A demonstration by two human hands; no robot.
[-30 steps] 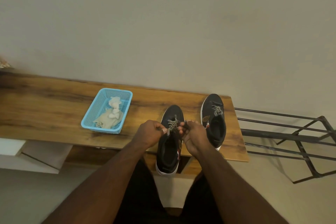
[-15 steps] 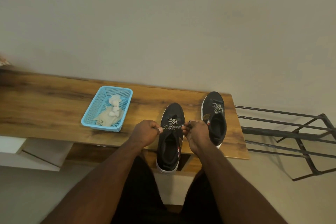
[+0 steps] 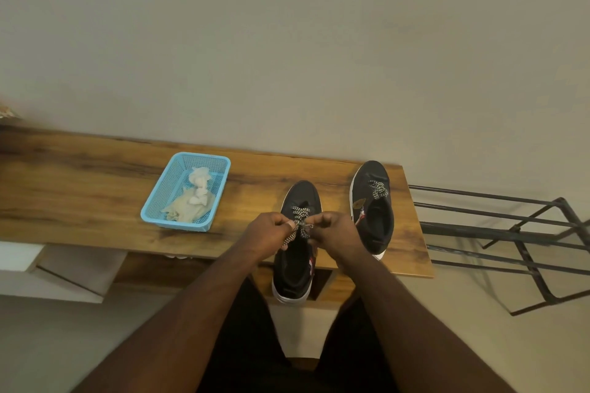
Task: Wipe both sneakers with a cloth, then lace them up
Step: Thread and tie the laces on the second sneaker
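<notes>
Sneakers sit toe-to-wall on the worktop (image 3: 95,201): the near sneaker (image 3: 295,265) overhangs its front edge, the far sneaker (image 3: 373,210) stands just beside it to your right. Your left hand (image 3: 266,233) and right hand (image 3: 335,230) each pinch the speckled lace (image 3: 300,223) above the tongue. Pull unevenly and the knot may slip, or the overhanging shoe could tip off. The cloth (image 3: 188,207) lies in the blue basket (image 3: 153,207).
</notes>
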